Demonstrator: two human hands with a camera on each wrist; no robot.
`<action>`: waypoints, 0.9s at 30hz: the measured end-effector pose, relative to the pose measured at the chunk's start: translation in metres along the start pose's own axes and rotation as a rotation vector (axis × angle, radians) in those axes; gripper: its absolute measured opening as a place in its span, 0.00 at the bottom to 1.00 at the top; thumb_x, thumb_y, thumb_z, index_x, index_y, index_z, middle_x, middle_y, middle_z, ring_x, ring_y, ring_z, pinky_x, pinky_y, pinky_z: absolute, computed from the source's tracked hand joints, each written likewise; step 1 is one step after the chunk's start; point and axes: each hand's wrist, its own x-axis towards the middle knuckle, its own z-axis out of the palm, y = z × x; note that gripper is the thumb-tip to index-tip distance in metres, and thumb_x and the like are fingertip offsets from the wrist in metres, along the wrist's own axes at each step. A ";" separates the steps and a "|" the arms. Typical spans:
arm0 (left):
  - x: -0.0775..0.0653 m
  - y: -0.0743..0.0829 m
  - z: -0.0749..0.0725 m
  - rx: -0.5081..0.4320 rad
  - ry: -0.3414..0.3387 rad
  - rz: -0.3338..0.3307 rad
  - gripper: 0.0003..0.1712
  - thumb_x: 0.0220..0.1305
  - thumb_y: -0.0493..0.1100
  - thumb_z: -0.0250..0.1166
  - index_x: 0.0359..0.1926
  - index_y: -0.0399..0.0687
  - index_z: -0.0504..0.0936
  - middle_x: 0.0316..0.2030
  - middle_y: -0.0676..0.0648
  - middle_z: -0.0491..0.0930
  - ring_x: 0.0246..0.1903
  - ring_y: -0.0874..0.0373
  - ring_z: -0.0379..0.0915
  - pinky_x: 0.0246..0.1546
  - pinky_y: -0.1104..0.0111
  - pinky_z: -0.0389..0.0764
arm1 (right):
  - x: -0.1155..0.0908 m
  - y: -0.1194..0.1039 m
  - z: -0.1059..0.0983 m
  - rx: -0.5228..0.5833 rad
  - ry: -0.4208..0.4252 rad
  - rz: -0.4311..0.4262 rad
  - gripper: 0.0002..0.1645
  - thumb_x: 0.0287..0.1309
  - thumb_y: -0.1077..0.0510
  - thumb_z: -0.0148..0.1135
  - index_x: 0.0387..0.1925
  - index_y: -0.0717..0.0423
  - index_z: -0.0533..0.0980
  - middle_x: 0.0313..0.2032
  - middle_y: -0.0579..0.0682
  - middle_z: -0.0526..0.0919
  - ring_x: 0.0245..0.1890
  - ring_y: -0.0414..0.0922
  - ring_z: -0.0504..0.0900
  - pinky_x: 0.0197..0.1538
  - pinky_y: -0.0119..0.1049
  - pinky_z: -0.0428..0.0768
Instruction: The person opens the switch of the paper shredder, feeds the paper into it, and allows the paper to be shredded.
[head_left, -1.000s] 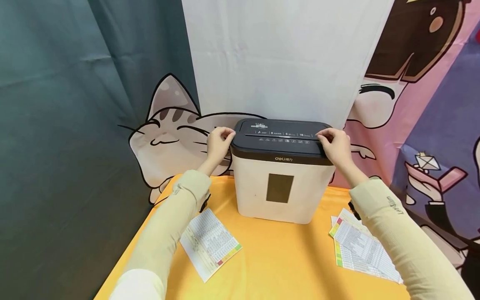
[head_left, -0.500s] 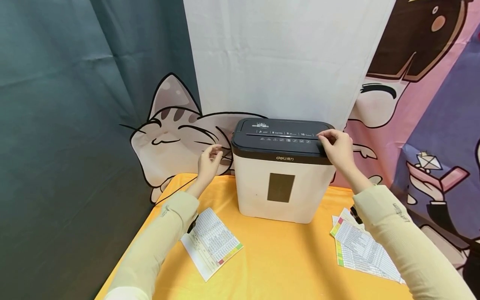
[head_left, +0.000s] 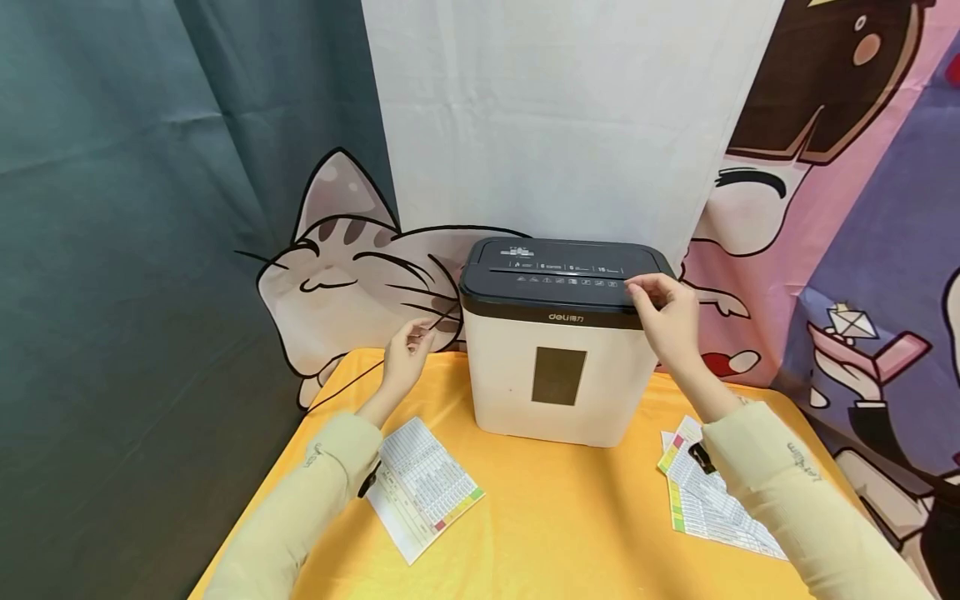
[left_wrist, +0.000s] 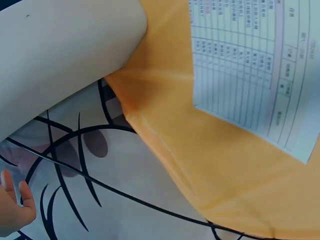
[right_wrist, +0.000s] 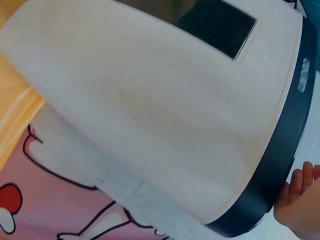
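A paper shredder (head_left: 555,375) with a white bin and a black lid (head_left: 570,293) stands upright. Its lid has a narrow feed slot, and a dark window (head_left: 558,376) is set in the front. My right hand (head_left: 667,321) is at the lid's right front edge, its fingers bent over it; I see nothing held there. In the right wrist view the fingers (right_wrist: 300,187) are beside the lid's dark rim; whether they touch it I cannot tell. My left hand (head_left: 407,358) hovers left of the shredder, fingers loosely curled, holding nothing visible.
One printed sheet (head_left: 427,487) lies at the left of the yellow-covered table (head_left: 555,517). Several overlapping sheets (head_left: 720,508) lie at the right, partly under my right forearm. A thin black cord (head_left: 345,387) runs from behind the shredder leftwards. Printed curtains hang behind.
My left hand has left the lid's left edge and moved down and left, away from the shredder. The right hand has shifted slightly left and down along the lid's front edge.
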 end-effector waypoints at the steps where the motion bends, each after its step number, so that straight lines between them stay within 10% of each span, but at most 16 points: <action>1: -0.003 -0.003 -0.001 0.009 -0.005 -0.005 0.15 0.66 0.38 0.59 0.52 0.39 0.77 0.40 0.38 0.81 0.38 0.53 0.75 0.38 0.73 0.70 | -0.004 -0.006 0.000 0.025 0.012 -0.006 0.09 0.60 0.66 0.58 0.36 0.70 0.80 0.27 0.44 0.81 0.25 0.26 0.72 0.32 0.17 0.68; 10: -0.040 -0.031 -0.009 0.035 -0.042 0.096 0.16 0.65 0.46 0.60 0.48 0.42 0.79 0.41 0.40 0.78 0.41 0.48 0.72 0.38 0.61 0.70 | -0.036 -0.031 0.009 0.198 0.054 -0.017 0.07 0.58 0.73 0.56 0.34 0.77 0.77 0.23 0.30 0.78 0.26 0.26 0.76 0.32 0.18 0.69; 18: -0.058 -0.057 -0.016 0.081 -0.072 -0.079 0.18 0.63 0.36 0.60 0.53 0.35 0.75 0.48 0.35 0.75 0.50 0.38 0.68 0.47 0.52 0.70 | -0.067 -0.017 0.026 0.271 -0.002 0.064 0.06 0.57 0.73 0.57 0.33 0.78 0.77 0.23 0.35 0.79 0.27 0.28 0.77 0.33 0.18 0.71; 27: -0.082 -0.083 -0.025 0.108 -0.053 -0.093 0.19 0.59 0.30 0.62 0.52 0.29 0.74 0.48 0.32 0.74 0.49 0.38 0.69 0.53 0.47 0.70 | -0.098 0.015 0.047 0.280 -0.047 0.209 0.06 0.57 0.73 0.56 0.34 0.76 0.78 0.25 0.57 0.83 0.27 0.27 0.77 0.35 0.16 0.73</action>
